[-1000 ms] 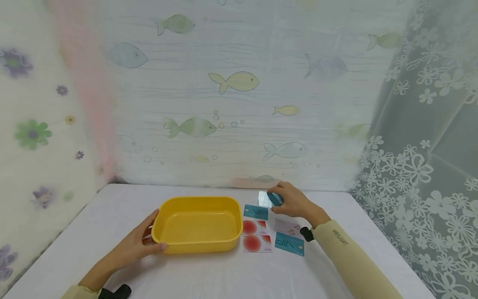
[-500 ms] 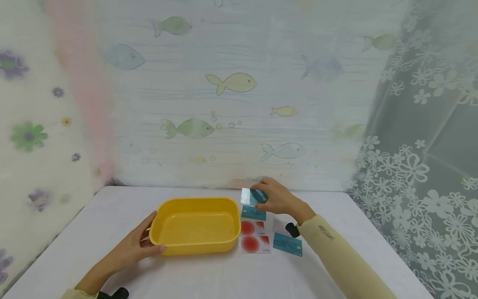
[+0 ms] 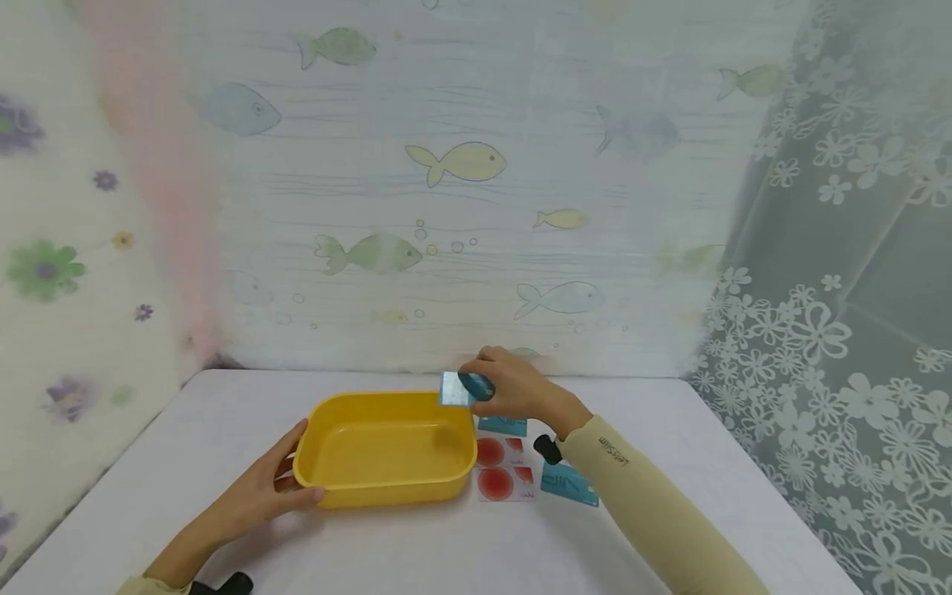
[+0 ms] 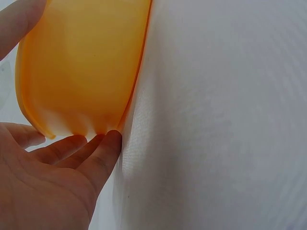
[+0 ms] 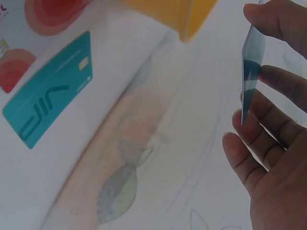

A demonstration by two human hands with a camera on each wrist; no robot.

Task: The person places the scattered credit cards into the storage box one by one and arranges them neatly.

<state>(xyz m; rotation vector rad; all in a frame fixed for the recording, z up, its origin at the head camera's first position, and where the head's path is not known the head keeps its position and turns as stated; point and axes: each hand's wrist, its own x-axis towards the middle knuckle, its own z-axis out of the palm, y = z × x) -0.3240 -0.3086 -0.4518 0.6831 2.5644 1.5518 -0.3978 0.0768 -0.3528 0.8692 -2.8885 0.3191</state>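
Note:
A yellow plastic basin [image 3: 379, 496] stands on the white table. My left hand [image 3: 256, 492] grips its left end, thumb at the front wall and fingers along the end wall; in the left wrist view the fingertips [image 4: 112, 139] touch the basin's wall [image 4: 86, 62]. My right hand [image 3: 516, 388] pinches a shiny teal card [image 3: 455, 389] between thumb and fingers. That card is over the basin's back right corner, tilted, and seen almost edge-on in the right wrist view [image 5: 247, 81].
Right of the basin lie two cards with red round fruit prints [image 3: 506, 485], a teal card [image 3: 503, 426] behind them, and a teal VIP card [image 3: 568, 483] partly under the right forearm. Behind the table hangs a fish-patterned curtain [image 3: 461, 289]; a floral curtain [image 3: 855, 413] borders the right.
My right hand has moved left with the card, from behind the laid-out cards to over the basin's back right corner. The left hand has kept its hold on the basin.

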